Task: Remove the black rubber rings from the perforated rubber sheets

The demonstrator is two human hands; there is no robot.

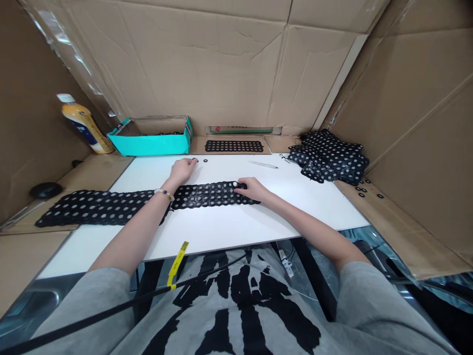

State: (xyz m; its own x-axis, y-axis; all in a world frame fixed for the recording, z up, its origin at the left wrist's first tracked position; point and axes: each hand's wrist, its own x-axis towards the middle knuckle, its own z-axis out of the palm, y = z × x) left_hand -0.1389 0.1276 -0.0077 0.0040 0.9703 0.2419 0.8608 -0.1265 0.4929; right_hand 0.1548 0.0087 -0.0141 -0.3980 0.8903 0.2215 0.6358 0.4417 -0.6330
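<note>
A long black strip of joined rings point(207, 195) with round openings lies across the white board point(229, 227). My left hand point(182, 171) is above the strip's far edge, fingers closed at the tips on a small dark piece that looks like a black ring point(195, 160). Just right of those fingertips, a loose black ring point(205, 160) lies on the board. At the strip's right end, my right hand point(249, 189) pinches its edge between thumb and fingers. Part of the strip is hidden under my left forearm.
Behind the board stand a turquoise box point(151, 145) with black pieces inside and a black perforated plate point(234, 146). A white pen-like stick point(263, 164) lies right of centre. A pile of black ring sheets point(328, 157), loose rings point(361, 195) and a bottle point(85, 123) flank the cardboard walls.
</note>
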